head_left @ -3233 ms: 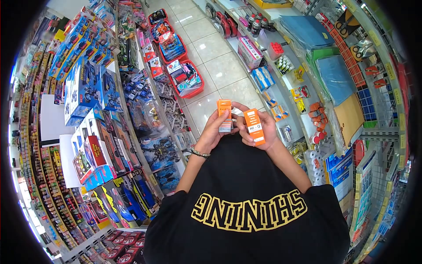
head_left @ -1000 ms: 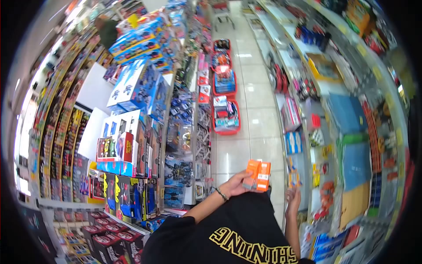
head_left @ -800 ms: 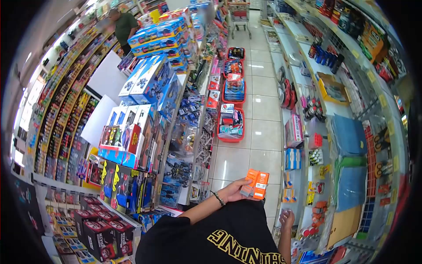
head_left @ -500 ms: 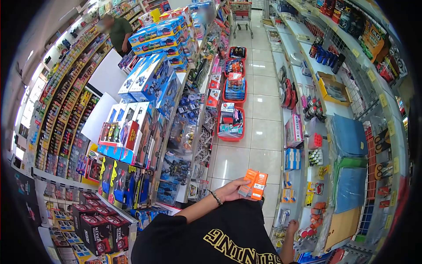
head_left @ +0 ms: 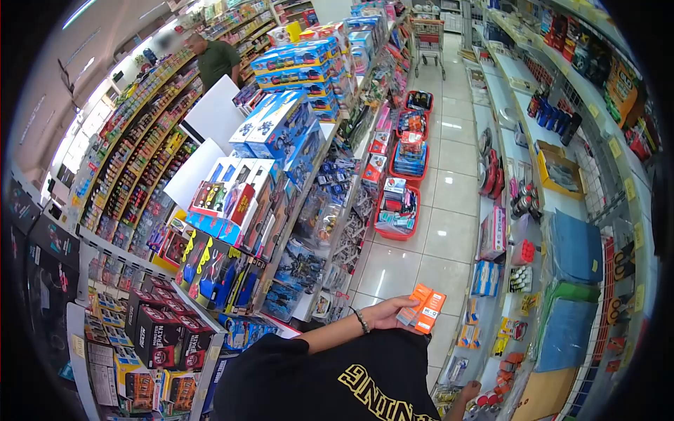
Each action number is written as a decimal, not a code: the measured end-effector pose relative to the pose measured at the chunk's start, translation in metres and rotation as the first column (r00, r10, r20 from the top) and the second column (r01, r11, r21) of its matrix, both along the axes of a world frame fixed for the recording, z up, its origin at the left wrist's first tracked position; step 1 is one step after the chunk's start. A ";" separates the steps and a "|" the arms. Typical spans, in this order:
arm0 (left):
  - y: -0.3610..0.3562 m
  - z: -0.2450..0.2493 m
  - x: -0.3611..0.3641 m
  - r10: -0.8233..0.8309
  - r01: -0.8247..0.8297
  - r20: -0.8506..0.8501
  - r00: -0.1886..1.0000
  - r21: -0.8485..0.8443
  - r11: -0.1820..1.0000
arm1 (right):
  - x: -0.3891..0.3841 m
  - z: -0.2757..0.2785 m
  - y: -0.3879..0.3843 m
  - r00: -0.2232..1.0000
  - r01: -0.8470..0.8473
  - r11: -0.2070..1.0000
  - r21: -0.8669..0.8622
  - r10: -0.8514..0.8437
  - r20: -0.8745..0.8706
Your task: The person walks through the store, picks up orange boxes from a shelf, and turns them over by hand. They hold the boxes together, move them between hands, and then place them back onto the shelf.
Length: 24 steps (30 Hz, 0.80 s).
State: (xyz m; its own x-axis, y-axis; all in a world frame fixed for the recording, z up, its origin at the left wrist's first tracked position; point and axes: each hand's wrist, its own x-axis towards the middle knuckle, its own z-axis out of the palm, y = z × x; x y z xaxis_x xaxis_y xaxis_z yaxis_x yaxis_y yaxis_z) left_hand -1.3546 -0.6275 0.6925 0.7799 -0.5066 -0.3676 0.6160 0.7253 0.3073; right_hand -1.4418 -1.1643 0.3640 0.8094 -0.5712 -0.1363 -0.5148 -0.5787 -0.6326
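My left hand (head_left: 390, 313), with a beaded bracelet on the wrist, holds a pair of small orange packets (head_left: 425, 309) marked with "HI" lettering. They are gripped at their left edge, in front of my black shirt (head_left: 330, 372) and above the tiled aisle floor. Low on the right, my right hand (head_left: 470, 390) is beside the lower shelf, near red-and-white round items (head_left: 489, 399) and orange packets (head_left: 507, 372). Its fingers are mostly hidden, so whether it holds anything does not show.
Toy boxes (head_left: 281, 126) are stacked on the display left of the aisle. Red baskets (head_left: 397, 231) full of goods line the floor, with a shopping cart (head_left: 429, 42) farther off. Shelves with blue folders (head_left: 574, 245) run along the right. A person (head_left: 216, 62) stands at the far left.
The view has turned left, so shelves and baskets appear shifted rightward. My left hand still holds the orange packets. My right hand appears slightly lower in the picture, still by the shelf.
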 end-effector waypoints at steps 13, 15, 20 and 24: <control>-0.017 -0.002 -0.003 0.118 -0.120 0.023 0.993 0.157 0.980 | -0.010 -0.008 -0.055 0.996 -0.053 0.866 -0.498 0.008 -0.092; -0.008 -0.011 -0.010 0.121 -0.117 -0.022 0.992 0.145 0.983 | 0.004 0.019 -0.054 0.978 0.114 0.928 -0.355 -0.168 -0.127; -0.016 -0.005 -0.012 0.132 -0.129 0.004 0.991 0.261 0.957 | 0.047 0.041 -0.073 0.963 0.248 0.858 -0.449 -0.270 0.015; -0.024 0.002 -0.021 0.156 -0.132 -0.065 0.986 0.282 0.950 | 0.061 0.040 -0.094 0.839 0.271 0.791 -0.548 -0.473 -0.269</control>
